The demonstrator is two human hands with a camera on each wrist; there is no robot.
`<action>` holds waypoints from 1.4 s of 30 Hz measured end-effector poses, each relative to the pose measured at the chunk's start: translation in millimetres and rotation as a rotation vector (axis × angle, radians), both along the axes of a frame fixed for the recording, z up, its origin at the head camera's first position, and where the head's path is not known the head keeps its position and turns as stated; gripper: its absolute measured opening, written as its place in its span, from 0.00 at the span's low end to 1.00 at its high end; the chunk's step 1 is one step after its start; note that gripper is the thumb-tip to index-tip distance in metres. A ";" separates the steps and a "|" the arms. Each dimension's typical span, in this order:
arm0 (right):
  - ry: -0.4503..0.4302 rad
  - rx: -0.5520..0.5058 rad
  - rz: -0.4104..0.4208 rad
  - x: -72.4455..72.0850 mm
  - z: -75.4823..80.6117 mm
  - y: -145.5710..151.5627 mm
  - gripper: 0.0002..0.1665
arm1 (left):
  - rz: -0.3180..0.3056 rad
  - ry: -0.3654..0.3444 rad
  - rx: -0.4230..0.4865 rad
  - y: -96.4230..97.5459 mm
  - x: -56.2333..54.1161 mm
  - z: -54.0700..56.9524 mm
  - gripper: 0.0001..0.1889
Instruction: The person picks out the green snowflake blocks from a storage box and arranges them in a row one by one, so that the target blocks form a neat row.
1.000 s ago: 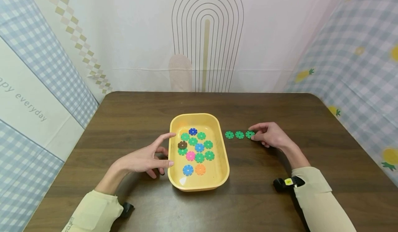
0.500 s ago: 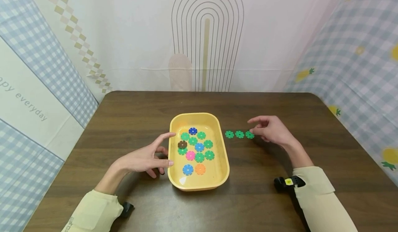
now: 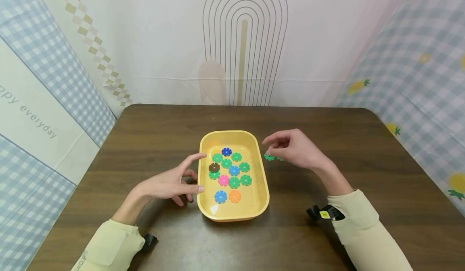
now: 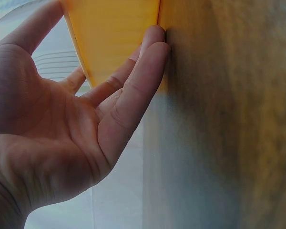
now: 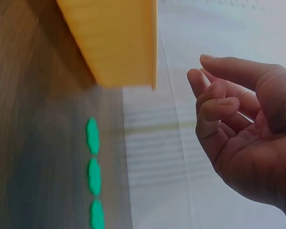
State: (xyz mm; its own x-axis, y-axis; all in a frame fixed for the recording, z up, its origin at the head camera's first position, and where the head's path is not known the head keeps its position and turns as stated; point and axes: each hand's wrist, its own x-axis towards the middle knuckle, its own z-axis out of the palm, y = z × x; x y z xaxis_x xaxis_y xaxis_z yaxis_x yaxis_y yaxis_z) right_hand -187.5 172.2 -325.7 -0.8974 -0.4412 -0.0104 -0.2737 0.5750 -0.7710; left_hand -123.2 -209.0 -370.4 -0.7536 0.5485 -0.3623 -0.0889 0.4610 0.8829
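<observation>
My left hand (image 3: 165, 185) is at the left side of a yellow plastic tray (image 3: 250, 204). Its thumb and index fingertips touch the rim, while the other fingers lie along the outer wall (image 4: 109, 33). Inside the tray lie several notched plastic discs: green, blue, a brown disc (image 3: 214, 167), a pink disc (image 3: 223, 180) and an orange disc (image 3: 235, 196). To the tray's right, three green discs (image 5: 95, 176) lie in a row on the table. My right hand (image 3: 299, 152) hovers over that row, fingers loosely bent and holding nothing, partly hiding it in the head view.
The brown wooden table (image 3: 163, 125) ends at a white cloth backdrop (image 3: 156, 40). Checked fabric (image 3: 403, 73) hangs at the right, with more at the left. A black wrist strap (image 3: 327, 213) is on the right sleeve.
My right hand lets go of the rightmost green disc, lifts, and moves left over the row towards the tray. The left hand stays at the rim.
</observation>
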 end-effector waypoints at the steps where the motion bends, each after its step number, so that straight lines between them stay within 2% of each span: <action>1: 0.000 -0.003 0.020 0.6 0.2 -4.7 0.15 | 0.002 0.000 -0.001 0.1 0.0 0.2 0.50; 7: 0.001 0.017 0.121 4.5 -6.8 -28.1 0.15 | 0.004 0.001 -0.002 0.1 0.4 0.6 0.50; 15: 0.028 0.093 0.204 13.6 -15.9 -51.4 0.13 | 0.007 0.002 0.001 0.4 0.4 0.4 0.50; 21: 0.165 0.186 0.295 16.8 -22.9 -62.5 0.11 | 0.012 -0.004 -0.005 0.3 0.2 0.3 0.50; 24: 0.237 0.237 0.310 17.3 -24.7 -67.1 0.10 | 0.011 -0.004 -0.007 0.6 -0.1 0.2 0.49; 27: 0.268 0.278 0.326 17.5 -26.3 -71.7 0.10 | 0.010 -0.004 -0.008 0.9 -0.2 -0.1 0.49; 42: 0.281 0.524 0.376 17.5 -36.6 -88.9 0.12 | 0.013 -0.009 0.005 0.4 1.2 0.4 0.49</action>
